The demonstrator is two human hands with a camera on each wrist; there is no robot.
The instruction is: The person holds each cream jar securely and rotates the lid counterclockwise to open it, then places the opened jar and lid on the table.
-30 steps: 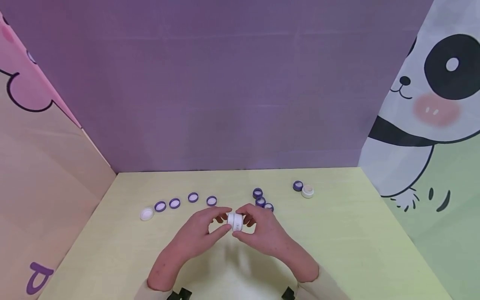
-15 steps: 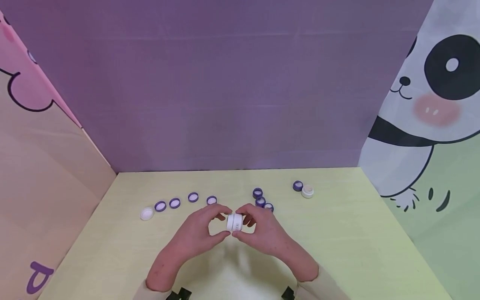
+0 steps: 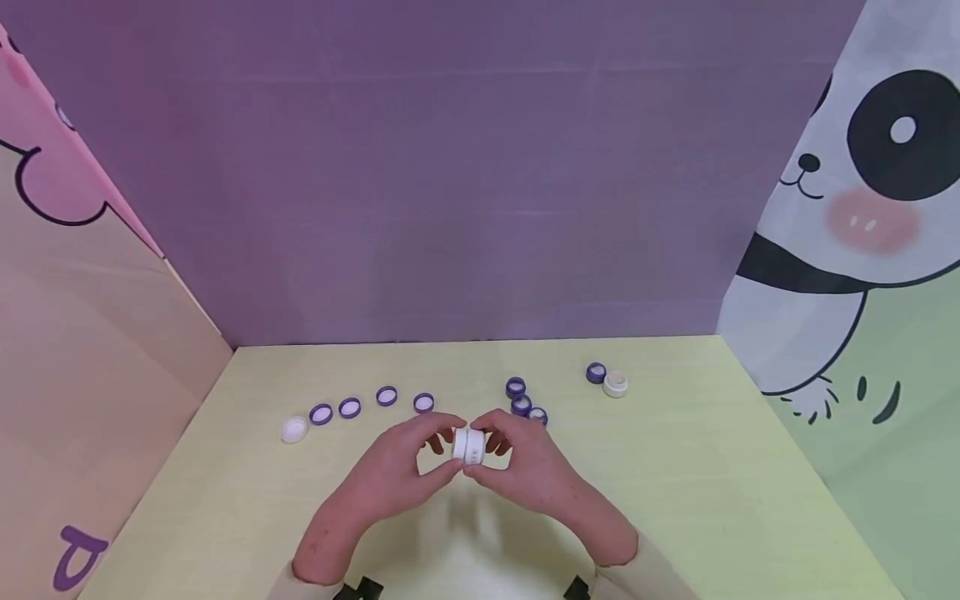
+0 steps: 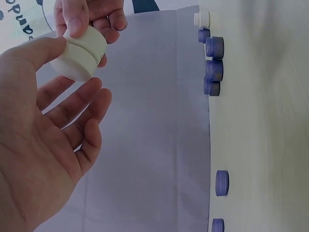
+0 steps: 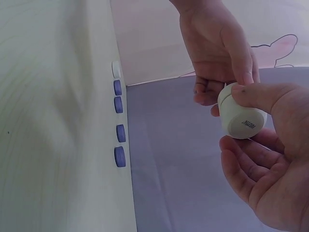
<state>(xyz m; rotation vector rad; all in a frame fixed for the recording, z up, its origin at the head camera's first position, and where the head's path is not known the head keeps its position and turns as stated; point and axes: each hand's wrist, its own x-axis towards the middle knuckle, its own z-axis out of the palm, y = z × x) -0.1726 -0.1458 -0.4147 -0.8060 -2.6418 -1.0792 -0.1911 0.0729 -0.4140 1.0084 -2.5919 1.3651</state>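
While we look down, both hands pinch one white jar [image 3: 469, 445].
Left hand [image 3: 390, 477] and right hand [image 3: 534, 468] grip it above the counter [image 3: 712, 500].

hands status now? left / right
Left hand: fingertips pinch the lid end of the small white jar.
Right hand: thumb and fingers grip the jar's other end, above the table.

Yellow-green table [image 3: 712, 467]. Row of four purple-rimmed lids [image 3: 349, 407] plus one white lid [image 3: 293, 428] at its left end. Cluster of three purple jars [image 3: 521, 403] centre-right. Further right, purple jar [image 3: 596, 372] touching a white jar [image 3: 616, 382]. Purple backdrop [image 3: 450, 167], panda panel [image 3: 862, 208] right.
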